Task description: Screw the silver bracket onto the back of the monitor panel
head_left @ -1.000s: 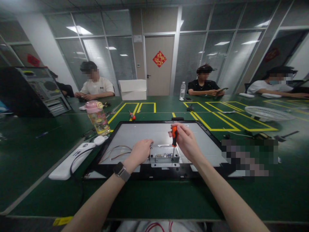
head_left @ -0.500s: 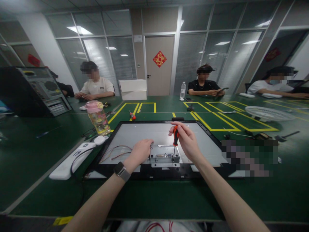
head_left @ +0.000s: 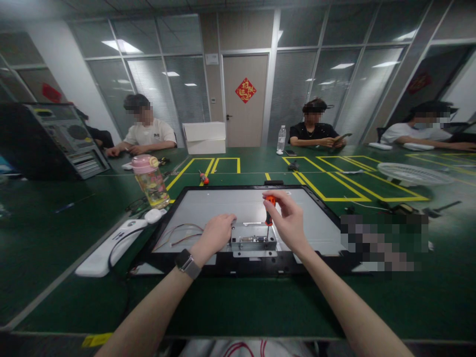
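A red-and-black screwdriver (head_left: 269,213) stands nearly upright, its handle between the fingers of my right hand (head_left: 289,220). Its shaft points down to the right part of a metal bracket (head_left: 253,250). My left hand (head_left: 216,234), with a watch on the wrist, grips the bracket's left end; some fingertips are hidden behind it. Under both hands lies a flat display panel (head_left: 208,201), grey-backed with a black frame. Thin wires (head_left: 182,234) run over the panel to the left of the bracket.
Left of the panel are a white power strip (head_left: 111,248) and a pink-lidded bottle (head_left: 150,183). A computer case (head_left: 52,141) stands farther left. Another screwdriver (head_left: 204,178) lies beyond the panel. A white box (head_left: 205,139) and several seated people are across the table.
My right hand's fingers have shifted around the screwdriver handle and curled in more. My left hand stays on the bracket. The person across at the left has moved a hand outward.
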`<state>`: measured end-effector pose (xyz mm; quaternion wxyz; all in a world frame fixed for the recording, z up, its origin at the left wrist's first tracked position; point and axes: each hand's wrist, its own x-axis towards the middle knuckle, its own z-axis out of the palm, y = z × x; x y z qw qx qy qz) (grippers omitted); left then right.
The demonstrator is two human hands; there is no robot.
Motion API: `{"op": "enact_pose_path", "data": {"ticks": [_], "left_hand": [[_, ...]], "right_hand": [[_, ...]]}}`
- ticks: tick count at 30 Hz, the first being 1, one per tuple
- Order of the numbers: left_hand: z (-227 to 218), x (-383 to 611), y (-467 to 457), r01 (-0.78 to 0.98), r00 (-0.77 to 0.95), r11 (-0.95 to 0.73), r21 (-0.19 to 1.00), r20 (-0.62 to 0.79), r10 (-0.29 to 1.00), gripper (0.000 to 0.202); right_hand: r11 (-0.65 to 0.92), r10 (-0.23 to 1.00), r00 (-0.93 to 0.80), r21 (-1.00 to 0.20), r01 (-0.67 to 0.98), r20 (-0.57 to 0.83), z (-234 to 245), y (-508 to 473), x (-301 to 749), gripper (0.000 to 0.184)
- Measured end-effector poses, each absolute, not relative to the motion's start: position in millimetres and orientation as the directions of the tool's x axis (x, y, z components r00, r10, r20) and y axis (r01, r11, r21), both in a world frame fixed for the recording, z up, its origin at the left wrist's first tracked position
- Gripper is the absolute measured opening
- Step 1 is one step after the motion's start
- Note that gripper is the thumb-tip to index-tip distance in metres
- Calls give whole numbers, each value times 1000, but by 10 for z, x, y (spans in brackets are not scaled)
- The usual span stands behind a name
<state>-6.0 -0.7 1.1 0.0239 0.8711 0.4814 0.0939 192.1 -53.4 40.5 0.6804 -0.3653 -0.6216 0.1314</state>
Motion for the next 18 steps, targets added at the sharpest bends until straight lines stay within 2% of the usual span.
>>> {"op": "enact_pose_path", "data": {"ticks": [4,9,15,18], "left_hand": [[20,-55,-17,836,518,-533,130,134,845,37],[26,-51,-26,834,522,-538,123,139,842,37],[-6,-56,-8,831,524,-543,121,157,837,36],[-6,-60,-9,829,527,-547,120,161,834,36]], "right_hand": [[705,582,202,-613,358,788,404,-545,1935,11],[702,661,142,-674,231,737,403,-591,1934,27],[683,579,219,-614,396,785,386,-544,1912,18],[686,553,235,-597,415,799,390,-537,1921,12]]}}
